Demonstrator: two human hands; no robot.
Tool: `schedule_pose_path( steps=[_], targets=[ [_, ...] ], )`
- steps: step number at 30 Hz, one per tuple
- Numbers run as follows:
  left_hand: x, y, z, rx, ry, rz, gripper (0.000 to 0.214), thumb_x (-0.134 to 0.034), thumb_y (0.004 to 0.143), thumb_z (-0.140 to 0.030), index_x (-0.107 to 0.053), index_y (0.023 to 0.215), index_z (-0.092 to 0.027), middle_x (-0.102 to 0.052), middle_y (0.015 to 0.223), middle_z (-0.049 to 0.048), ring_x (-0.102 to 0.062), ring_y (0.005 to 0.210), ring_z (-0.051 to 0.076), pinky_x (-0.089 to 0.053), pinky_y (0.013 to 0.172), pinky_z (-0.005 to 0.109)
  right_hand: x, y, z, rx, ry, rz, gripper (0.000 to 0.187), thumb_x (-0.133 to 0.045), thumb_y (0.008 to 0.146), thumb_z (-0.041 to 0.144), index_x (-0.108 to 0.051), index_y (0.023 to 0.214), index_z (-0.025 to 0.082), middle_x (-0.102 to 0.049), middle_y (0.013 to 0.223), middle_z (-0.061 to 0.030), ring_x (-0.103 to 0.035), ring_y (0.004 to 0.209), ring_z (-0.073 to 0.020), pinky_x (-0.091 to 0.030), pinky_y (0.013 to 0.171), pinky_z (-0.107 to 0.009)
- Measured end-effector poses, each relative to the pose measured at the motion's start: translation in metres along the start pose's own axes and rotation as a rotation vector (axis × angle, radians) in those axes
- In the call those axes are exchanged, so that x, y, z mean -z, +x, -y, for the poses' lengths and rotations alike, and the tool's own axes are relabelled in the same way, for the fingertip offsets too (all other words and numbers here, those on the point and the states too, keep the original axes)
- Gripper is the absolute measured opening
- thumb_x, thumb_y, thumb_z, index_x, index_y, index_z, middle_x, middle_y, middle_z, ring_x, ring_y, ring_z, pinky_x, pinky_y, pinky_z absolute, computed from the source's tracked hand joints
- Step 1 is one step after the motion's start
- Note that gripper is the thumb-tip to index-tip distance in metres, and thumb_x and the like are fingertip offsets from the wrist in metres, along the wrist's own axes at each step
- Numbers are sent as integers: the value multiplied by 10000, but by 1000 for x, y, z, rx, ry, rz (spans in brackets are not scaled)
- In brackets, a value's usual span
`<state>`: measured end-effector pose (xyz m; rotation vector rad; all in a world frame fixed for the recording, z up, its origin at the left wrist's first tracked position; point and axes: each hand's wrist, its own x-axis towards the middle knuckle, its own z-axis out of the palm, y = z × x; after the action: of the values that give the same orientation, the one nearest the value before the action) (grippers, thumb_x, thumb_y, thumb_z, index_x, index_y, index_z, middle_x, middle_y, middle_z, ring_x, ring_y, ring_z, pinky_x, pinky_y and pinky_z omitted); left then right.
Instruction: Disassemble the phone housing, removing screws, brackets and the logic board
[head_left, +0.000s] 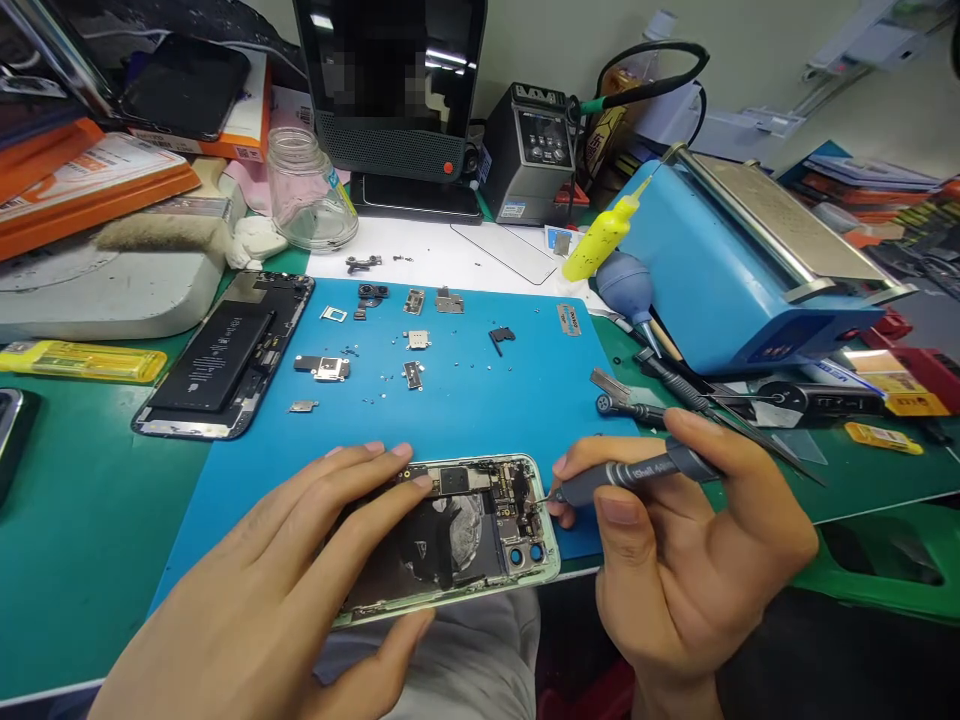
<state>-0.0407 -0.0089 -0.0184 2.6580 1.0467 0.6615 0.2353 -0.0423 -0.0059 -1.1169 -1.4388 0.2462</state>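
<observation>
My left hand (277, 570) grips an opened smartphone (450, 540) with a pale green frame, fingers over its far edge and thumb below the near one. The phone's circuit board and two round camera openings show at its right end. A dark grey screwdriver (630, 477) lies nearly level in my right hand (697, 550), held between thumb and fingers. Its thin tip meets the inside of the phone near the right edge; whether it sits in a screw is too small to tell. Beyond the phone, small metal parts (418, 340) and tiny screws are spread over a blue mat (465, 410).
A detached phone screen with battery (225, 350) lies at the left. Behind stand a glass jar (307, 190), a black soldering station (529, 155) and a yellow bottle (600, 240). A blue machine (720, 270) and several tools, including tweezers (765, 440), occupy the right side.
</observation>
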Motion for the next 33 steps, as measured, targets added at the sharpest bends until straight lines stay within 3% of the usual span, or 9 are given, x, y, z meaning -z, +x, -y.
schedule_pose_path(
  steps=[4, 9, 12, 16, 19, 23, 27, 30, 33],
  targets=[
    [0, 1, 0, -14, -19, 7, 576, -601, 1137, -344, -518, 1703, -283, -549, 1763, -5, -459, 1647, 190, -219, 1433, 272, 3, 5, -3, 87, -53, 25, 735, -734, 985, -15, -644, 1651, 284, -793, 1032, -31, -780, 788, -190, -710, 590, -321],
    [0, 2, -1, -22, -24, 1, 583, -605, 1123, -321, -518, 1697, -266, -542, 1748, 17, -452, 1642, 191, -203, 1437, 266, 2, 9, -3, 253, -228, -8, 801, -925, 861, 0, -733, 1586, 280, -799, 1076, 8, -803, 775, -171, -724, 705, -332],
    [1, 2, -2, -19, -39, 1, 594, -619, 1114, -317, -518, 1696, -265, -550, 1741, 22, -455, 1644, 193, -210, 1441, 272, 0, 4, -5, 268, -246, -61, 817, -866, 867, -31, -724, 1597, 308, -802, 1237, 3, -830, 817, -169, -752, 818, -389],
    [1, 2, -2, -9, -43, -13, 586, -622, 1114, -326, -523, 1689, -267, -565, 1725, 24, -462, 1639, 182, -205, 1442, 257, -1, 2, -8, 287, -161, -69, 752, -728, 909, 35, -695, 1631, 245, -811, 1337, -59, -860, 946, -237, -757, 773, -438],
    [1, 2, -2, -13, -42, -15, 589, -618, 1119, -323, -514, 1696, -263, -561, 1729, 29, -461, 1642, 180, -201, 1446, 259, -1, 5, -4, 212, -191, -65, 731, -790, 876, 56, -752, 1569, 284, -859, 1276, -33, -845, 986, -241, -736, 749, -402],
    [2, 4, -3, -10, -39, -11, 585, -614, 1123, -329, -520, 1696, -263, -561, 1733, 20, -462, 1637, 177, -200, 1447, 255, -3, 8, 0, 114, -107, -159, 549, -680, 966, 125, -822, 1475, 276, -863, 1354, -31, -834, 1052, -238, -733, 821, -409],
    [2, 2, -5, -15, -36, -8, 576, -627, 1122, -341, -533, 1685, -265, -545, 1765, 1, -447, 1653, 174, -200, 1450, 260, -1, 8, -1, 106, -149, -118, 637, -892, 916, 221, -777, 1539, 287, -872, 1271, -43, -821, 885, -211, -715, 715, -372],
    [2, 1, -4, -42, 0, 6, 593, -613, 1137, -329, -508, 1715, -245, -510, 1804, 10, -397, 1698, 189, -163, 1471, 303, 0, 5, -2, 67, -140, -84, 707, -888, 939, 122, -706, 1605, 273, -857, 1101, -41, -803, 799, -196, -676, 599, -321],
    [5, 4, -5, -74, 66, -7, 595, -596, 1176, -405, -488, 1735, -233, -465, 1840, 55, -288, 1770, 257, -77, 1498, 427, 1, 2, -2, 1, -60, -144, 697, -797, 998, 29, -662, 1631, 289, -833, 1059, -31, -828, 842, -188, -659, 573, -266]
  ],
)
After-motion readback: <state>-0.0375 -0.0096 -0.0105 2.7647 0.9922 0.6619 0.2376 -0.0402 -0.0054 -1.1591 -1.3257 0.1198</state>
